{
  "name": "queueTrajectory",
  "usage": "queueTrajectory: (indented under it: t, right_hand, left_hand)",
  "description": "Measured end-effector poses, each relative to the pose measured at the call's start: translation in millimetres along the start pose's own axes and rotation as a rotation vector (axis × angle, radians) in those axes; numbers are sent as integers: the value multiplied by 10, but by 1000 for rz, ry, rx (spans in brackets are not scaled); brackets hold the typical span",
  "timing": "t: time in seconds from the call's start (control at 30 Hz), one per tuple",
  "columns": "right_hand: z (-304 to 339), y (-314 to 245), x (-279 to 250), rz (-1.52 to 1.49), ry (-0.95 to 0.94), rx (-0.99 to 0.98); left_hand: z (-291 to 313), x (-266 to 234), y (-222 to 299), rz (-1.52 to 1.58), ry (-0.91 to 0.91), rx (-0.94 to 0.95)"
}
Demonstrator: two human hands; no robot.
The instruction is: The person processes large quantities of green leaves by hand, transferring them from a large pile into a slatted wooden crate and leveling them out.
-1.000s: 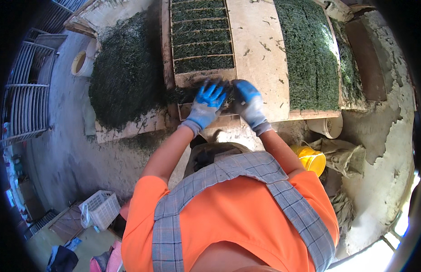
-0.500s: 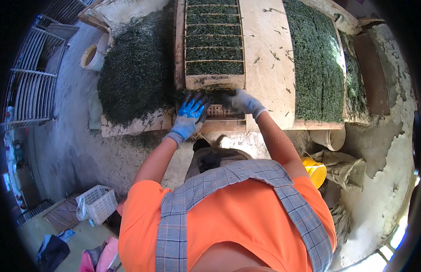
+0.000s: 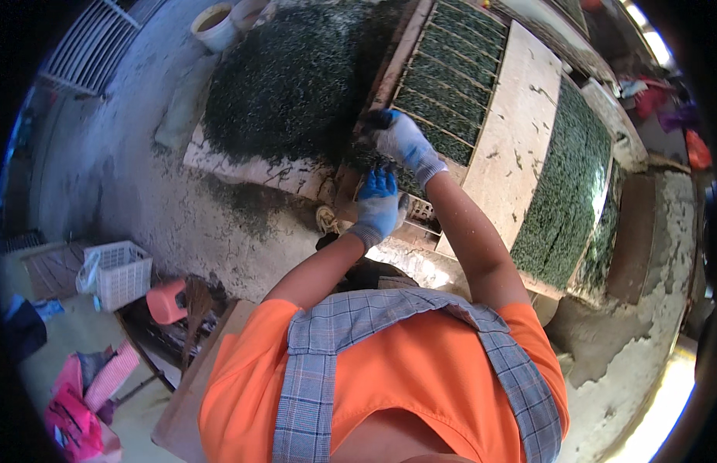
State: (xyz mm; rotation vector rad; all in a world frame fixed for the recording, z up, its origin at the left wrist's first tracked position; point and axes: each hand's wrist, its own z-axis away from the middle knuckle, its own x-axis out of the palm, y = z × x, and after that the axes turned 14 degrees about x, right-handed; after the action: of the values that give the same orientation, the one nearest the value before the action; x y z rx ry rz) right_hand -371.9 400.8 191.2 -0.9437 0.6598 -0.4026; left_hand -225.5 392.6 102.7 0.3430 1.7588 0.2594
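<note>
My left hand [image 3: 380, 207], in a blue and white work glove, lies at the near end of a long tray with crosswise slats [image 3: 442, 100]. Its fingers stretch forward over dark green shredded leaf. My right hand [image 3: 403, 143], gloved alike with darkened fingertips, reaches across the tray to its left side, just beyond the left hand. Smearing keeps its fingers from showing clearly. Green shreds fill the spaces between the slats. Close to my hands, a small bare patch of perforated tray bottom [image 3: 422, 208] shows.
A broad heap of green shreds [image 3: 289, 89] lies left of the tray. To the right are a pale board [image 3: 520, 108] and another bed of shreds [image 3: 563, 185]. A white bucket [image 3: 216, 32] stands far left; a white crate [image 3: 123, 276] and red jug [image 3: 167, 301] are lower left.
The view has turned, so the tray now slants. My right hand has crossed from the tray's right side to its left, beyond the left hand. Less of the perforated bottom shows.
</note>
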Motion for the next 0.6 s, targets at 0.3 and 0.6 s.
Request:
queueTrajectory:
  t: [0.3,0.6]
  right_hand:
    - [219,370,762,1018,97,35]
    - [968,1385,-351,467,674,152]
  left_hand:
    - [109,591,-177,463,-483,-202]
    - [-224,-107,38,-22,-672,-103]
